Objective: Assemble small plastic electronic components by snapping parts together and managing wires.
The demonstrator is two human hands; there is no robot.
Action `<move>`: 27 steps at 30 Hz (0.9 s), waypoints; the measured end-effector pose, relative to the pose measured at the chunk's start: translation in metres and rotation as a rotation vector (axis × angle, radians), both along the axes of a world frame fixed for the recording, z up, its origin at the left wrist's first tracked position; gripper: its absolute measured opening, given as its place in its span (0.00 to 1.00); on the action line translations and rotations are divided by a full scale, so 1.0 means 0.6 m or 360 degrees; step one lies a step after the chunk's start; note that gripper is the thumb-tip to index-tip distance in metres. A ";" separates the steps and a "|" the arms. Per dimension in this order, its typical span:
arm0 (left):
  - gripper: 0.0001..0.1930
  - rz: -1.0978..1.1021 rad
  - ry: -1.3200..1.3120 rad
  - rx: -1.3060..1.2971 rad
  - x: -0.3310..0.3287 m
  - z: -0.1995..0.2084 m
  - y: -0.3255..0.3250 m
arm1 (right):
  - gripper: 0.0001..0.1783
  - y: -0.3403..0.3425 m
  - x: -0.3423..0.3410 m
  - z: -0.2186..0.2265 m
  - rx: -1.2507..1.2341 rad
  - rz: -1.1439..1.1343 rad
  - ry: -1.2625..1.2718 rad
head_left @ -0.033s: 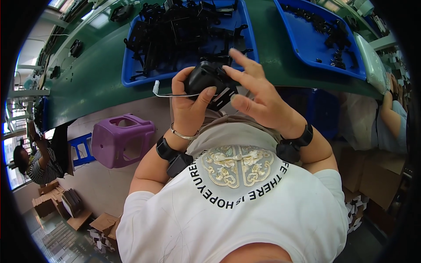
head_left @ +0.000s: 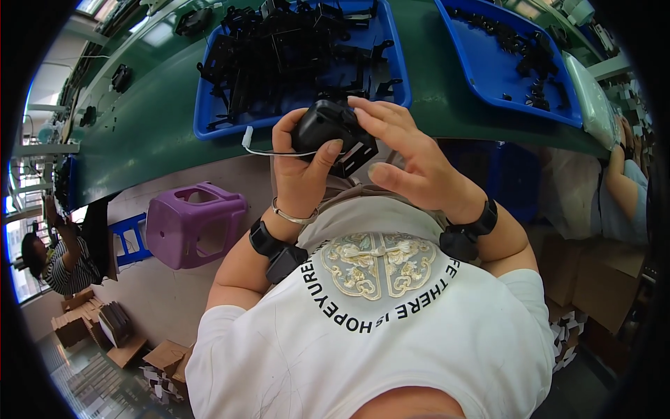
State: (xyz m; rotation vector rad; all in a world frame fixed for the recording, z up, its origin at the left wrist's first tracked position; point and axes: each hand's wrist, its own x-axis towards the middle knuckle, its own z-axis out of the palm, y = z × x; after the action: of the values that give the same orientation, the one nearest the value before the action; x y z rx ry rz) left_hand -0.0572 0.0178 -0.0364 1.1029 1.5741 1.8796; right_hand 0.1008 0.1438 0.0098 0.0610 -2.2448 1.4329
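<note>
A rounded black plastic device [head_left: 322,127] with a slotted black bracket [head_left: 354,158] on its lower right side is in my left hand [head_left: 299,164], held between thumb and fingers. From it a thin white cable runs left and ends in a white connector [head_left: 248,136]. My right hand [head_left: 412,153] is open at the device's right side. Its fingers lie stretched out with the fingertips by the device's upper right edge, and the thumb stands apart. Whether those fingertips touch the device I cannot tell.
On the green table [head_left: 146,150], a blue tray [head_left: 202,115] heaped with black brackets lies just beyond my hands. Another blue tray [head_left: 474,87] with small black parts is at the right, beside a white plastic-wrapped bundle [head_left: 590,105]. A purple stool [head_left: 174,227] stands left; another person's arm [head_left: 621,181] is at right.
My right hand's raised fingers have come down and drawn together toward the device's upper right edge. The left hand and the device have hardly shifted.
</note>
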 end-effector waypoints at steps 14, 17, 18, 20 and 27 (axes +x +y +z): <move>0.27 -0.0012 -0.0117 0.0103 -0.001 0.002 0.000 | 0.32 -0.002 -0.019 -0.018 0.0257 -0.0243 -0.0096; 0.26 -0.0002 -0.0069 0.0093 0.000 0.004 0.000 | 0.32 -0.001 -0.012 -0.005 0.0133 -0.0377 0.0085; 0.26 -0.0008 -0.0072 0.0062 0.001 0.006 0.000 | 0.32 -0.002 -0.011 -0.003 0.0133 -0.0376 0.0085; 0.26 -0.0013 -0.0076 0.0033 0.000 0.007 0.000 | 0.32 -0.003 -0.011 0.002 0.0142 -0.0127 0.0041; 0.26 -0.0017 -0.0258 0.0153 0.010 0.013 -0.002 | 0.34 -0.009 -0.013 -0.001 0.0237 -0.0393 -0.0136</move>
State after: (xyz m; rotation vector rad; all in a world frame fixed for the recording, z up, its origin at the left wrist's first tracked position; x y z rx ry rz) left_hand -0.0512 0.0164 -0.0287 0.9688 1.3991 2.0014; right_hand 0.0933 0.1383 0.0094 -0.2259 -2.3308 1.1578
